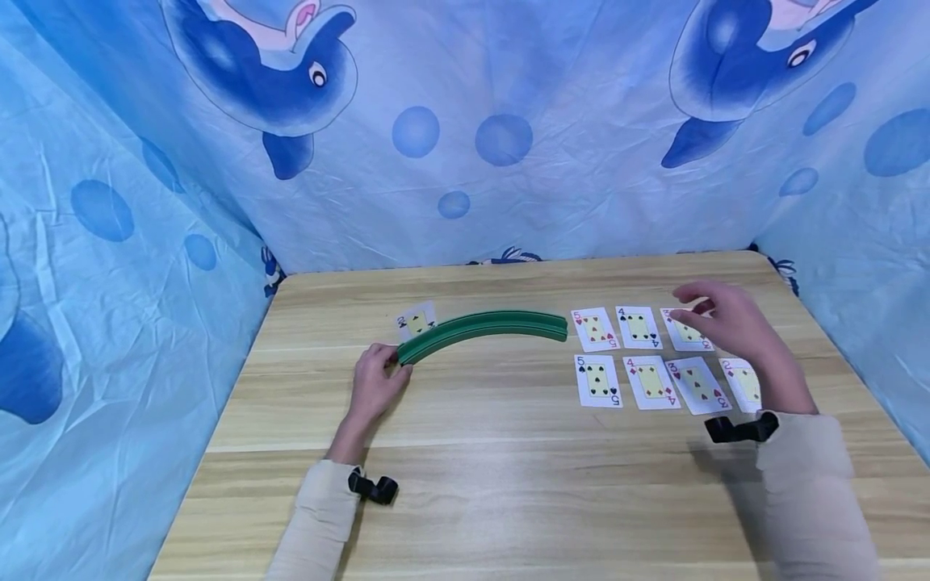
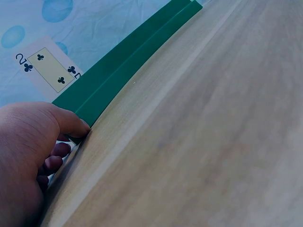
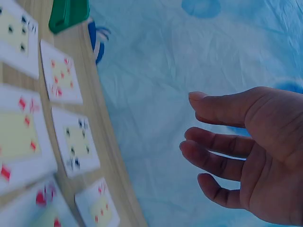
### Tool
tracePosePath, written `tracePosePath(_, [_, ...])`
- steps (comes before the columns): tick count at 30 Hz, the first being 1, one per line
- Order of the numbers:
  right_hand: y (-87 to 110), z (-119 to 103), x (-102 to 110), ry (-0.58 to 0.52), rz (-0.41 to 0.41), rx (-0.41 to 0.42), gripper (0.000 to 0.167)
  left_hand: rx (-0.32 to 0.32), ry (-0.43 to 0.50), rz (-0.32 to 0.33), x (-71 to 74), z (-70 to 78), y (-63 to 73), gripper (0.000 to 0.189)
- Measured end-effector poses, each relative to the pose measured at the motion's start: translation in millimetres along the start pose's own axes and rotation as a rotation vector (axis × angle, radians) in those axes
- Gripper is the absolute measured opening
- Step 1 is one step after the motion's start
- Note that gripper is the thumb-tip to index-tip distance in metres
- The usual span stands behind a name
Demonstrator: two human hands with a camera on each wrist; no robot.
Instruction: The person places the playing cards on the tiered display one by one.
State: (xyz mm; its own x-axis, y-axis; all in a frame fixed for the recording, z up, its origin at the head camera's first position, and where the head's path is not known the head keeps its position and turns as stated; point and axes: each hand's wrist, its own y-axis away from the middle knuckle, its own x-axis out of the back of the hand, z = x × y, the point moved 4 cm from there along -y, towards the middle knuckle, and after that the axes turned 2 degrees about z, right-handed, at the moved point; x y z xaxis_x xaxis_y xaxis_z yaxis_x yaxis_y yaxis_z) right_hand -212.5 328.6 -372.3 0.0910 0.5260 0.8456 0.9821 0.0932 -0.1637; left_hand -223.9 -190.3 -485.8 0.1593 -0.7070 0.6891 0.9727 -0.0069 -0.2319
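Green curved card rack: on worktop, left of two rows of playing cards, long axis left to right, bowing away from body. Pinched at left end by left fingers, the closer ones. Over the cards, loosely bent, grasping nothing: right fingers. Smooth, likely plastic, ridged lengthwise. Slotted in or behind left end, unclear which: tilted two of clubs. Below, pale wood grain.

The left sleeve and right sleeve are creased, plain beige cloth; the left camera and right camera are small and black.
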Motion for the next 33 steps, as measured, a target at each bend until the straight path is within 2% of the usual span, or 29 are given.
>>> tracePosePath(6, [15.4, 34, 6, 0.044, -0.048, -0.084, 0.043, 0.004, -0.004, 0.006, -0.5, -0.9, 0.2, 0.034])
tracePosePath(18, [42.6, 83, 7, 0.088, -0.138, -0.165, 0.047, 0.016, 0.0, -0.004, 0.1, 0.0, 2.1, 0.034])
tracePosePath(24, [53.3, 100, 4, 0.105, -0.242, -0.219, 0.059, 0.017, 0.002, -0.009, -0.3, 0.7, 1.6, 0.034])
tracePosePath(29, [58.0, 110, 0, 0.143, -0.305, -0.207, 0.069, 0.018, 0.008, -0.009, -0.2, 0.9, 0.8, 0.034])
tracePosePath(33, [62.3, 116, -5, 0.149, -0.323, -0.202, 0.081, 0.02, 0.01, -0.01, -0.5, 0.7, 0.6, 0.033])
